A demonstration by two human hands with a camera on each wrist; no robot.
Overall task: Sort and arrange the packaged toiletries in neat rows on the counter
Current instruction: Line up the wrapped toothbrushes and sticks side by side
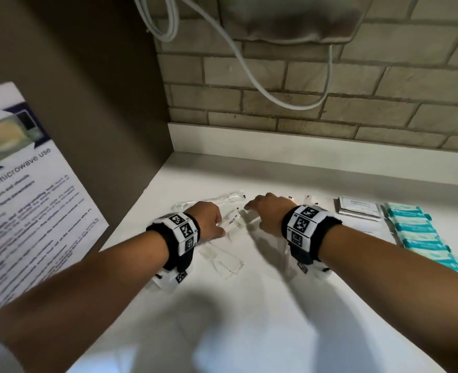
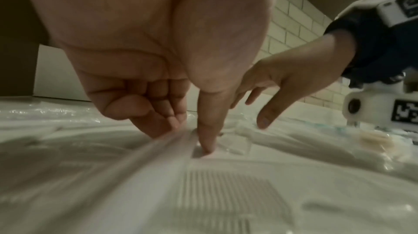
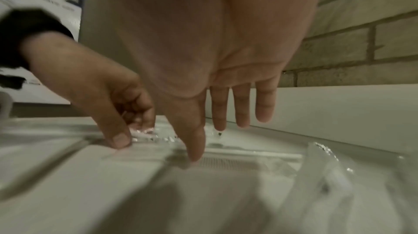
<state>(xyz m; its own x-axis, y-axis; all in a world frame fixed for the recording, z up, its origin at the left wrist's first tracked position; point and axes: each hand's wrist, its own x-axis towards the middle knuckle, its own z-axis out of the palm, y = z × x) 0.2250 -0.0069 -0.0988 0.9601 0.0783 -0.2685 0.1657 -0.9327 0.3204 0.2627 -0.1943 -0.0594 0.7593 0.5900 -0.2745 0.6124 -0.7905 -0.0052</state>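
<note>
We are working on the clear-wrapped packets [image 1: 229,230] in the middle of the white surface [image 1: 249,319], judging this to be the step of lining up the transparent items into their own row. Our left hand [image 1: 209,220] is pinching one clear packet, its thumb [image 2: 209,136] pressing down on the film while the other fingers are curling against the wrapper's edge. Our right hand [image 1: 271,211] is hovering spread just beside it, its thumb [image 3: 194,145] touching a comb-like packet [image 3: 226,162] and the remaining fingers hanging straight and holding nothing. To the right, the teal packets [image 1: 421,238] are already lying in a neat column; we are counting about six, though the blur is making that uncertain. Just beside them, one stack of flat white sachets [image 1: 359,208] is sitting near the tiled wall [image 1: 330,103]. The clear packets number perhaps five or six; they are overlapping and too transparent to count surely. The next move seems to call for sliding the pinched packet parallel to its neighbours without dragging the slippery film over the others.
</note>
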